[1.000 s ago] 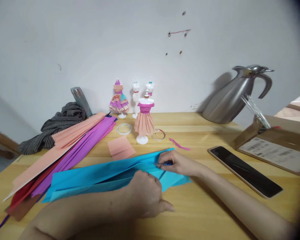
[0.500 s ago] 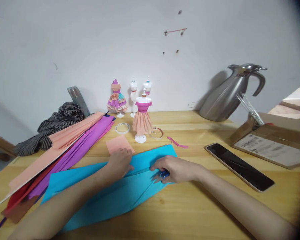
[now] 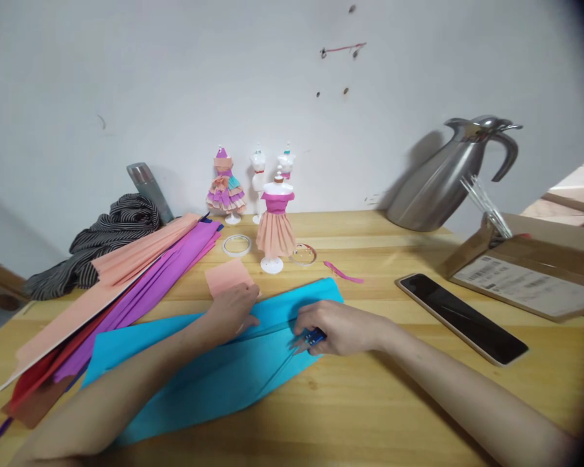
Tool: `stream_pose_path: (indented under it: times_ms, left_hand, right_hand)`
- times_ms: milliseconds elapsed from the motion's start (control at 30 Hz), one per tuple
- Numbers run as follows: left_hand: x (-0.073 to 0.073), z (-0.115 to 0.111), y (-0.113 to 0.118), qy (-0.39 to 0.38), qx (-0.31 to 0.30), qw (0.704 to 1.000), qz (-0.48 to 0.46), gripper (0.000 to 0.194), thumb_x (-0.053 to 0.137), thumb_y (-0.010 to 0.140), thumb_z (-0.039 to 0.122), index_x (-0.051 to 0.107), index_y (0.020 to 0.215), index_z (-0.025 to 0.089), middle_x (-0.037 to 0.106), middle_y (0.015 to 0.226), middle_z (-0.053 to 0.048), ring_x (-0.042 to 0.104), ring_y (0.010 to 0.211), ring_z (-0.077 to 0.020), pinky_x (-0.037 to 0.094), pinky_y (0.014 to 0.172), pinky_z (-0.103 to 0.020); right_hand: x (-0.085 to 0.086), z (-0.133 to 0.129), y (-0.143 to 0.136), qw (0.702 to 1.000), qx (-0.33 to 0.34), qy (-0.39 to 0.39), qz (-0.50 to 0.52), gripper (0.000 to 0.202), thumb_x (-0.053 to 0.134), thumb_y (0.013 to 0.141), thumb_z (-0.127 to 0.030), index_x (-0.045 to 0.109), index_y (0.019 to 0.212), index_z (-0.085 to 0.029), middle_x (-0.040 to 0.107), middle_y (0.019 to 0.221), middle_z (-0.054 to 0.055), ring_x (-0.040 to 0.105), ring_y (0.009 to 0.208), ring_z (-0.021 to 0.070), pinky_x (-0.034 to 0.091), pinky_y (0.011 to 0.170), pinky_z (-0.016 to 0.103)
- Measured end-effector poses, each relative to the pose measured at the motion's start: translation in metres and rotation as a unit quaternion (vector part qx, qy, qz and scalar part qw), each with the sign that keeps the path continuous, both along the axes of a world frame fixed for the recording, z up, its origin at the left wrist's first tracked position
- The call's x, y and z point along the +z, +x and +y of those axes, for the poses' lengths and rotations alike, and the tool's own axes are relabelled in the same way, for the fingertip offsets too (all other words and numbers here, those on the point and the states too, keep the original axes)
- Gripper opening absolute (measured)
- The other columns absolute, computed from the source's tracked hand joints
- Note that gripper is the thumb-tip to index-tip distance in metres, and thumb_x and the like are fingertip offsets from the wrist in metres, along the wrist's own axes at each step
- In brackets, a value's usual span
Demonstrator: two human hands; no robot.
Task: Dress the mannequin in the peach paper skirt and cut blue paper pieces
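Observation:
A large folded sheet of turquoise crepe paper (image 3: pixel 214 383) lies slanting across the table in front of me. My left hand (image 3: pixel 233 311) rests at its far edge, fingers bent down on the paper and thumb toward me. The fingertips also reach a small peach paper piece (image 3: pixel 228 275) that sticks out beyond the sheet. Near the turquoise sheet's right end, my right hand (image 3: pixel 326 327) is closed around small scissors (image 3: pixel 315 336) with blue handles. Their metal tips point left over the paper. The right index finger and thumb touch the sheet, partly hiding the scissors.
Mini dress form (image 3: pixel 276 224) with a pink-and-peach dress stands beyond the paper; several more stand near the wall. Tape roll (image 3: pixel 237 245), pink strip (image 3: pixel 343 272), phone (image 3: pixel 462 318), cardboard box (image 3: pixel 525 285) and steel jug (image 3: pixel 433 175) surround the work. Coloured crepe sheets (image 3: pixel 141 311) lie left.
The view has tilted slightly, so the background sits a little higher. Both hands stay almost in place on the turquoise paper, and the scissors remain in my right hand.

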State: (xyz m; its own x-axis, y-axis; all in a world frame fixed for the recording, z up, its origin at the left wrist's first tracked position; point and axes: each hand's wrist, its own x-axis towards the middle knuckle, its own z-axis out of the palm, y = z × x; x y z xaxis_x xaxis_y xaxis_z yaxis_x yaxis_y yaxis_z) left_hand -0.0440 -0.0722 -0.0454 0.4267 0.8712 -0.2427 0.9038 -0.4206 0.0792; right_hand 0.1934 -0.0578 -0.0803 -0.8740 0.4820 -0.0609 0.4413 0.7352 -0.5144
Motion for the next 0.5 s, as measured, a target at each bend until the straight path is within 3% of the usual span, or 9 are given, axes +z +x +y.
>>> stream_pose_path:
  times_ms: [133, 333, 500]
  left_hand:
    - [0.003, 0.000, 0.001, -0.022, -0.005, 1.000, -0.006, 0.022, 0.057, 0.082, 0.026, 0.056, 0.101, 0.017, 0.065, 0.103, -0.010, 0.059, 0.102, -0.0250, 0.045, 0.085, -0.035]
    - [0.002, -0.007, 0.013, -0.008, -0.008, 0.999, 0.051, 0.014, 0.047, 0.082, 0.014, 0.060, 0.088, 0.013, 0.067, 0.095, -0.014, 0.063, 0.092, -0.0284, 0.048, 0.076, -0.039]
    - [-0.001, -0.013, 0.012, 0.030, -0.006, 0.997, 0.064, 0.018, 0.043, 0.081, 0.008, 0.058, 0.090, 0.013, 0.066, 0.086, -0.013, 0.064, 0.080, -0.0270, 0.049, 0.069, -0.039]
  right_hand:
    - [0.003, 0.000, 0.000, 1.000, 0.013, 0.003, -0.010, 0.014, 0.075, 0.071, -0.018, 0.068, 0.082, -0.017, 0.067, 0.079, 0.002, 0.059, 0.075, 0.0159, 0.039, 0.061, 0.023]
    - [0.002, -0.001, -0.002, 0.999, -0.020, 0.022, 0.010, 0.020, 0.064, 0.082, -0.024, 0.068, 0.100, -0.018, 0.069, 0.094, 0.007, 0.061, 0.077, 0.0158, 0.040, 0.063, 0.024]
    - [-0.002, 0.001, -0.003, 0.997, -0.043, 0.055, -0.019, 0.007, 0.063, 0.080, -0.019, 0.066, 0.086, -0.018, 0.067, 0.082, 0.004, 0.057, 0.070, 0.0148, 0.033, 0.058, 0.024]
